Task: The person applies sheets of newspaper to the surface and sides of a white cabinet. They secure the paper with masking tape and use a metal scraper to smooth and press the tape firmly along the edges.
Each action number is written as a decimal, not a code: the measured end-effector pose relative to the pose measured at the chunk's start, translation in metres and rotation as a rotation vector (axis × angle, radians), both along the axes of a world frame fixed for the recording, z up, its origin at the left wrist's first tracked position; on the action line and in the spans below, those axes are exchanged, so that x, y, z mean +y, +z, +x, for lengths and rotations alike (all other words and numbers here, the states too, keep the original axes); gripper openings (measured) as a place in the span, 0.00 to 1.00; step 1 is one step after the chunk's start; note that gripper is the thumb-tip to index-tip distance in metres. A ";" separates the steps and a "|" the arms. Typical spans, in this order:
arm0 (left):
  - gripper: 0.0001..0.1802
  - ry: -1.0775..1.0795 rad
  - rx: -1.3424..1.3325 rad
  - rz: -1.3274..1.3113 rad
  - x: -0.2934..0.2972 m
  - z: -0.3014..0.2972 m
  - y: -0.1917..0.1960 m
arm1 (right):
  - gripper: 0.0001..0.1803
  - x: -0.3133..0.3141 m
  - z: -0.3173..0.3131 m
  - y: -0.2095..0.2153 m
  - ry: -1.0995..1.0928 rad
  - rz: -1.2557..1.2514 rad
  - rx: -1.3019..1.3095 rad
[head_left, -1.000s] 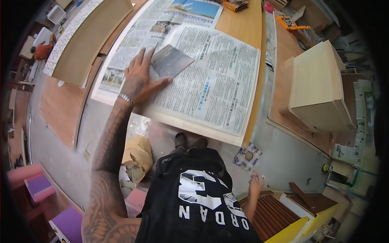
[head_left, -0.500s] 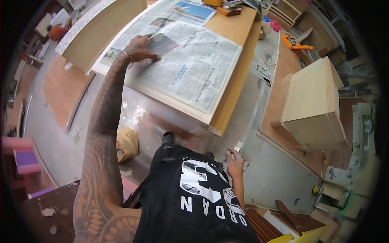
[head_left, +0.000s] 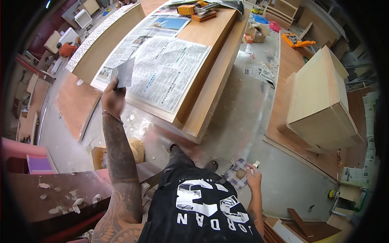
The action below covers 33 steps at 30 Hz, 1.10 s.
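The left hand (head_left: 112, 96), partly blurred, has its grip clamped on a grey sheet (head_left: 126, 73) over the newspaper's (head_left: 170, 67) left side; whether they touch, I cannot tell. The right hand's (head_left: 254, 178) grip is closed around a pale piece (head_left: 256, 163), partly hidden by fingers.

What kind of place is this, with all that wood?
It looks like a woodworking workshop: there's a bare wooden box on the right, a flat wooden board on the left, and newspaper spread over furniture-like woodwork.
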<state>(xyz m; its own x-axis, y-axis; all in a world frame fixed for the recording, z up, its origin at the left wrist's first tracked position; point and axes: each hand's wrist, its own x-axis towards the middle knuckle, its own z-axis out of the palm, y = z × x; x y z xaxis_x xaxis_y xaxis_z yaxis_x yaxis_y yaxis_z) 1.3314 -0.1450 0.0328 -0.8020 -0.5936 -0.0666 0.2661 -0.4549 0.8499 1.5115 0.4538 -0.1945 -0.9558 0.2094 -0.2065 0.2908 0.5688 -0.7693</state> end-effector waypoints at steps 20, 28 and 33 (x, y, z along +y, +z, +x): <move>0.28 0.100 -0.432 -1.248 0.028 -0.005 -0.028 | 0.17 -0.054 -0.003 -0.050 0.227 -0.033 -0.106; 0.19 -0.146 0.118 -0.956 0.031 -0.049 0.055 | 0.17 -0.018 0.092 -0.130 -0.828 -0.389 -0.340; 0.21 -0.330 0.307 -0.625 -0.026 -0.081 0.125 | 0.21 -0.039 0.205 -0.122 -1.089 -0.614 -0.548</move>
<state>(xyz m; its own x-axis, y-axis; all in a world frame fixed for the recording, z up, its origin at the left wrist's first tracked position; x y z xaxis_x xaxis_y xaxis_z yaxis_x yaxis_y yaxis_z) 1.2502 -0.1710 0.1577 -0.8725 -0.1742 0.4565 0.4654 -0.0118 0.8850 1.7162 0.4150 -0.3168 -0.1328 0.5354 -0.8341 0.7150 -0.5310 -0.4547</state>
